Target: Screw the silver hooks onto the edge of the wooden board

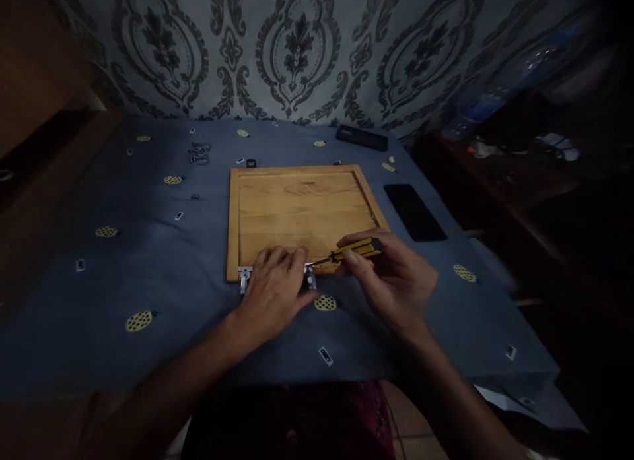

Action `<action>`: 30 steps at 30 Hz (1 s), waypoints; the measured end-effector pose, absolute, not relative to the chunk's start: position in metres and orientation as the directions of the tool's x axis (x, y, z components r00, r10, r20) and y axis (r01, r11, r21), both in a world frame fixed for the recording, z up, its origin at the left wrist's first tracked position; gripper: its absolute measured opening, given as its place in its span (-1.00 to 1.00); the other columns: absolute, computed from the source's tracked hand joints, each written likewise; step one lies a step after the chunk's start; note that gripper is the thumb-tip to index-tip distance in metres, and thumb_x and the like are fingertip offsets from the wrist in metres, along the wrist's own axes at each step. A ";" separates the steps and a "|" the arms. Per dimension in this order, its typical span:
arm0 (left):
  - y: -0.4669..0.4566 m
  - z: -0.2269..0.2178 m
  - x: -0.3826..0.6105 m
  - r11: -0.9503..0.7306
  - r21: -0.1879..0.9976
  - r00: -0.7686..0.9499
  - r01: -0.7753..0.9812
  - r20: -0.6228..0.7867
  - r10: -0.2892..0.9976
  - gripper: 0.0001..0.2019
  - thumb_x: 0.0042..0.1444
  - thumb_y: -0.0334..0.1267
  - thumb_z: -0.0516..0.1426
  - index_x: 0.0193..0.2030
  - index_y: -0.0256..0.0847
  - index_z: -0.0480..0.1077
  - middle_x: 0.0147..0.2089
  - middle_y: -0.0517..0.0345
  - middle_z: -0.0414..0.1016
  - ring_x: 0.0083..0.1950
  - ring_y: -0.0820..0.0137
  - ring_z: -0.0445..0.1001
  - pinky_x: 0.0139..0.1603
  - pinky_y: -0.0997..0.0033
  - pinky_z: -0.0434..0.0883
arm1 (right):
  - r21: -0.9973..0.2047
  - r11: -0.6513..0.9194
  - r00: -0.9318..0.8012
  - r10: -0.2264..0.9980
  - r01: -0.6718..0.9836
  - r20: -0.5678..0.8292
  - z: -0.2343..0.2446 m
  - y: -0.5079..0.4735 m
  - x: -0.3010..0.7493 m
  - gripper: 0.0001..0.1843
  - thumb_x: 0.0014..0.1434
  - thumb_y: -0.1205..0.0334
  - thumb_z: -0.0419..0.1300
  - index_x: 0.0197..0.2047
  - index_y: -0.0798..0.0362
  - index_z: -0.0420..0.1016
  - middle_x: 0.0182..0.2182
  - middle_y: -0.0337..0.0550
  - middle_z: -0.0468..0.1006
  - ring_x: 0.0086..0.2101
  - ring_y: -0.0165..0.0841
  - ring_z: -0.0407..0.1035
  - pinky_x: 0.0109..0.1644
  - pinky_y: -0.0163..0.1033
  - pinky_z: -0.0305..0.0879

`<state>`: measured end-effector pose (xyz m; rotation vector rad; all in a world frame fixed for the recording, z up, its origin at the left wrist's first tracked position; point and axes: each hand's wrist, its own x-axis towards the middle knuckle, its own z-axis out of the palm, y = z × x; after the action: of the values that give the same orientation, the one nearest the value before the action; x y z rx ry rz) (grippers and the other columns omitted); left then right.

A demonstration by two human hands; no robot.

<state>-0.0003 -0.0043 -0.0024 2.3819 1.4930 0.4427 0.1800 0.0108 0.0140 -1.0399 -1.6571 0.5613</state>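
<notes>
A wooden panel (297, 209) with a raised frame lies flat on a blue cloth-covered table (148, 268). My left hand (275, 292) rests, fingers curled, on the panel's near edge, covering a metal bracket (244, 275) whose ends show on both sides of the hand. My right hand (391, 275) is closed round a yellow-and-black screwdriver (354, 250). Its thin shaft points left and down, with the tip at the bracket by my left fingers.
A black phone (415, 212) lies right of the panel, and a dark flat case (361, 138) sits near the patterned wall. Small metal parts (199, 153) lie at the back left. A dark side shelf (500, 163) with clutter stands at the right.
</notes>
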 end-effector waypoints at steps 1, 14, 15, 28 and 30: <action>-0.004 -0.002 0.000 -0.416 0.407 0.414 0.813 0.098 0.905 -0.52 0.20 -0.15 0.30 0.16 -0.23 0.25 0.00 -0.02 0.54 0.11 0.08 0.44 0.14 0.04 0.37 | -0.781 0.513 -0.073 0.849 0.356 0.524 0.014 0.011 0.180 -0.95 0.28 0.25 0.29 -0.17 -0.03 0.55 -0.30 -0.25 0.59 -0.54 -0.48 0.47 -0.45 -0.31 0.45; -0.004 -0.001 0.000 -0.408 0.412 0.411 0.815 0.084 0.908 -0.54 0.19 -0.14 0.31 0.11 -0.22 0.27 -0.01 -0.03 0.54 0.12 0.07 0.42 0.14 0.04 0.34 | -0.650 0.600 -0.168 0.781 0.466 0.601 0.013 0.013 0.183 -0.90 0.25 0.30 0.31 -0.15 -0.05 0.55 -0.33 -0.26 0.61 -0.46 -0.41 0.50 -0.35 -0.25 0.47; -0.004 -0.001 0.000 -0.409 0.407 0.411 0.817 0.088 0.908 -0.54 0.18 -0.14 0.32 0.11 -0.22 0.27 -0.01 -0.03 0.54 0.13 0.07 0.42 0.14 0.04 0.34 | -0.643 0.603 -0.169 0.778 0.472 0.606 0.013 0.014 0.183 -0.91 0.25 0.30 0.32 -0.17 -0.04 0.54 -0.34 -0.25 0.60 -0.45 -0.40 0.50 -0.35 -0.25 0.47; -0.005 -0.002 0.000 -0.417 0.405 0.416 0.814 0.096 0.905 -0.49 0.18 -0.14 0.32 0.17 -0.27 0.26 0.04 -0.05 0.54 0.14 0.09 0.40 0.22 0.06 0.30 | -0.648 0.613 -0.134 0.765 0.452 0.630 0.013 0.012 0.178 -0.89 0.22 0.32 0.34 -0.20 -0.05 0.53 -0.37 -0.26 0.58 -0.44 -0.38 0.50 -0.39 -0.24 0.45; -0.005 -0.002 0.000 -0.415 0.404 0.417 0.816 0.087 0.905 -0.47 0.18 -0.14 0.32 0.18 -0.27 0.25 0.03 -0.04 0.54 0.13 0.10 0.41 0.21 0.08 0.31 | -0.671 0.605 -0.029 0.752 0.428 0.659 0.014 0.010 0.178 -0.91 0.24 0.29 0.33 -0.18 -0.08 0.54 -0.36 -0.23 0.60 -0.43 -0.35 0.52 -0.40 -0.21 0.46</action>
<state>-0.0002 -0.0050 -0.0019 2.3771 1.4914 0.4234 0.1777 0.0099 0.0140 -0.9920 -1.6585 0.3436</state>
